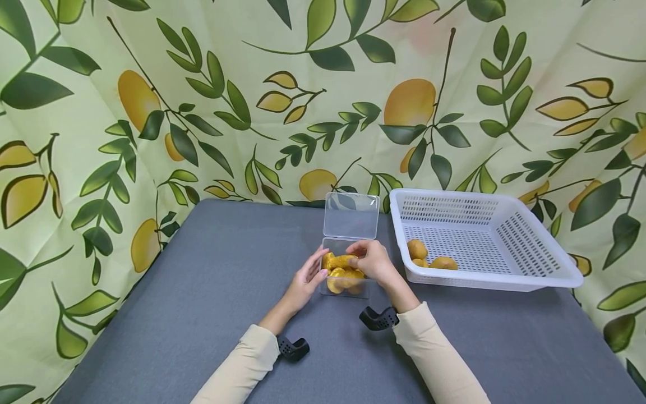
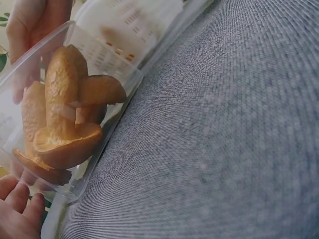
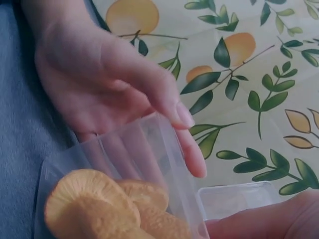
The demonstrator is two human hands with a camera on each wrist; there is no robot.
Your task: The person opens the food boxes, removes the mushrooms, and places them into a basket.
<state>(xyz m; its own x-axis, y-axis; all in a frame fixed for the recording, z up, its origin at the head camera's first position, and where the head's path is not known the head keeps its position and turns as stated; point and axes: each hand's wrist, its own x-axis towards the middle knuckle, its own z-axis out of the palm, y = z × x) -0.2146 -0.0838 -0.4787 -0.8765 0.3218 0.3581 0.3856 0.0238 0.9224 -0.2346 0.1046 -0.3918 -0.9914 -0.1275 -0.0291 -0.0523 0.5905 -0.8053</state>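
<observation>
A clear plastic box [image 1: 364, 289] stands on the table with several yellow-brown mushrooms [image 1: 339, 280] inside. My left hand [image 1: 304, 282] rests against its left side; in the right wrist view the fingers lie fairly straight along the outer wall, thumb near the rim. From the right, my right hand [image 1: 372, 260] reaches over the rim and pinches the end of the topmost mushroom [image 1: 341, 261], which lies across the others. Stems and wide caps show through the wall in the left wrist view, where the box [image 2: 82, 191] partly covers the right fingers.
The box's clear lid [image 1: 351, 216] stands raised at the back. To the right is a white perforated basket [image 1: 497, 278] with a few brown rounded pieces [image 1: 444, 263] in its near left corner. A leaf-patterned cloth [image 1: 303, 151] hangs behind the grey table [image 1: 212, 269].
</observation>
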